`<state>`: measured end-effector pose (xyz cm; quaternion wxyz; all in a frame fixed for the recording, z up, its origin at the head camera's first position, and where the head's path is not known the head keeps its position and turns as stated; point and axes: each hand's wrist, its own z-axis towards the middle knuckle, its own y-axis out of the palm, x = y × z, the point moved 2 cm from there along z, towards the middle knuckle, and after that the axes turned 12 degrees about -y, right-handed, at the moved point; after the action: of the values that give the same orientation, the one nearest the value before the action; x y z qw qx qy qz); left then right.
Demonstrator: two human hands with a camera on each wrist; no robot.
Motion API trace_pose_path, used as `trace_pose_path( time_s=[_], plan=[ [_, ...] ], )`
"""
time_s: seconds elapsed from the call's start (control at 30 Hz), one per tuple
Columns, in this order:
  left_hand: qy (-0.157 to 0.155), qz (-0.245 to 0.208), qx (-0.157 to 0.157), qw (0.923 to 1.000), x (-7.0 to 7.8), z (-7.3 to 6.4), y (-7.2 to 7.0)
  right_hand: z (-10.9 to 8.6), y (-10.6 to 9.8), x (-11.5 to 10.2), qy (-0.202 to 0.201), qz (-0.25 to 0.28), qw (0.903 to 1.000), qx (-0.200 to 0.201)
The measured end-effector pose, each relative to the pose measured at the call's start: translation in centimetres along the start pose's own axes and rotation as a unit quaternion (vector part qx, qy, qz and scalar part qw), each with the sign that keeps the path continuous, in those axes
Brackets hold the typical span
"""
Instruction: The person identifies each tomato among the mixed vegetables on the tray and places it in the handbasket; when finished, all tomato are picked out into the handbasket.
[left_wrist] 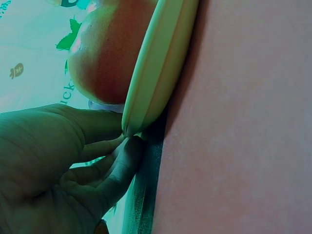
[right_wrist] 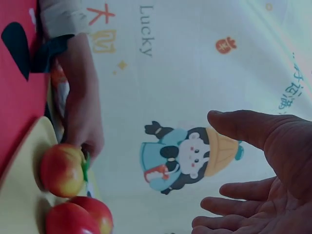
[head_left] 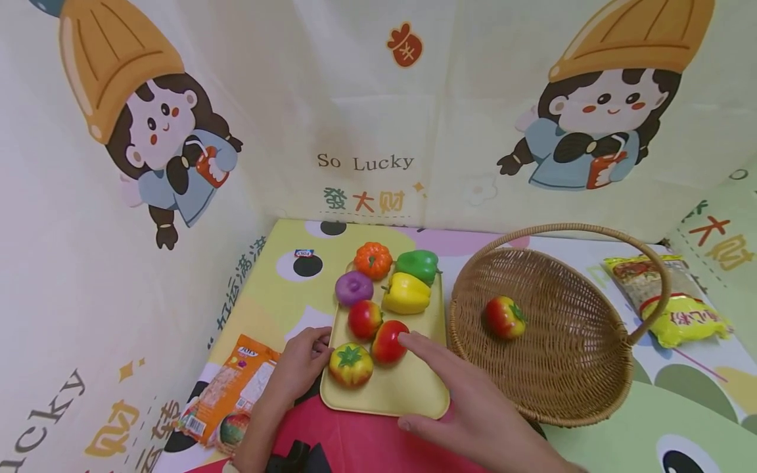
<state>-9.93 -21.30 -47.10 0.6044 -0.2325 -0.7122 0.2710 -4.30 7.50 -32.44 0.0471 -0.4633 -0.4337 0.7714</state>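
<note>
My left hand (head_left: 301, 364) pinches the left rim of a yellow tray (head_left: 402, 399); in the left wrist view, its thumb and fingers (left_wrist: 129, 151) meet at the tray's edge. Over the tray's right side hovers my right hand (head_left: 473, 401), fingers extended, thumb apart, holding nothing. Several red-and-yellow fruits lie on the tray: one (head_left: 351, 365) with its green calyx up, another (head_left: 390, 342) near my right fingertips, and a third (head_left: 365, 319). Behind them sit a purple round vegetable (head_left: 353, 289), a yellow pepper (head_left: 407, 293), a green pepper (head_left: 417, 265) and an orange pumpkin (head_left: 373, 260).
Right of the tray, a wicker basket (head_left: 568, 328) with an arched handle contains one red-and-yellow fruit (head_left: 504, 318). A yellow food packet (head_left: 668, 299) lies beyond it. Left of my left hand is an orange snack bag (head_left: 227, 387). Printed cloth walls (head_left: 367, 118) stand behind and beside the table.
</note>
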Motion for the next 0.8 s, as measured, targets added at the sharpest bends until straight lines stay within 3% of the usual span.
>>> trace_pose_path(
  time_s=[0.2, 0.53, 0.8],
  plan=[
    [-0.002, -0.005, -0.002, 1.0, 0.0, 0.0, -0.1, 2.0, 2.3, 1.2, 0.023, -0.015, 0.9996, 0.003],
    [0.0, -0.004, -0.002, 1.0, 0.1, 0.0, 0.1, 4.9, 6.5, 5.9, 0.023, -0.026, 0.9962, 0.08],
    [0.002, -0.009, -0.004, 1.0, -0.1, 0.1, 0.2, 6.7, 8.0, 8.4, 0.033, -0.035, 0.9927, 0.111]
  ],
)
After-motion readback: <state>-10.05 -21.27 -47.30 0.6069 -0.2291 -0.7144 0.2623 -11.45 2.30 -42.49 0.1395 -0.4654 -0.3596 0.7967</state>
